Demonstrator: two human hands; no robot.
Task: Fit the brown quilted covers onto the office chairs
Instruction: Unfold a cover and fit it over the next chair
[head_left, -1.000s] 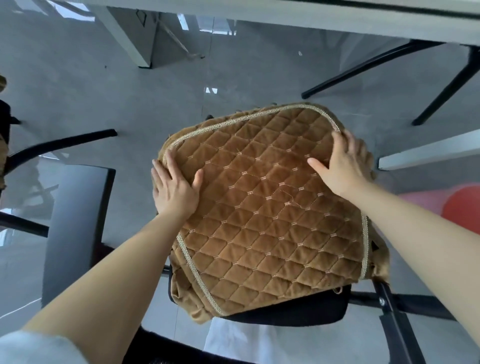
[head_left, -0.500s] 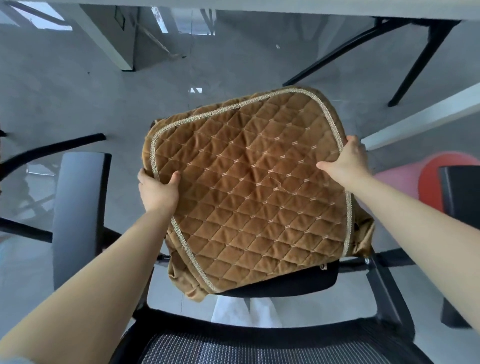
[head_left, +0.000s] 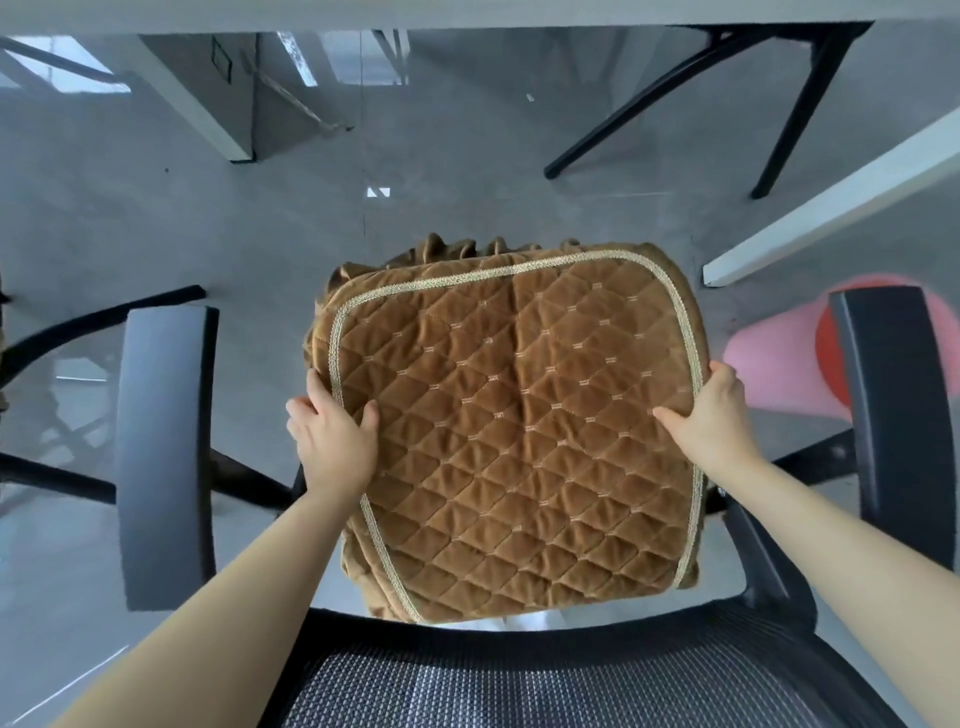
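Note:
A brown quilted cover (head_left: 514, 431) with a pale braid border lies over the seat of a black office chair, its gathered skirt bunched at the far edge. My left hand (head_left: 332, 436) grips the cover's left edge, thumb on top. My right hand (head_left: 709, 415) grips the right edge the same way. The chair's mesh backrest (head_left: 467, 686) is at the bottom of the view, directly below me. Its left armrest (head_left: 163, 441) and right armrest (head_left: 898, 421) flank the seat. The seat itself is hidden under the cover.
Black legs of another chair (head_left: 78, 332) reach in from the left. A pink and red object (head_left: 779, 364) sits on the grey floor behind the right armrest. White desk legs (head_left: 831, 192) and black table legs (head_left: 727, 104) stand farther off.
The view has swung over the chair's backrest and both armrests have come into sight. The cover now sits square and lower on the seat. Both hands slid down to its side edges.

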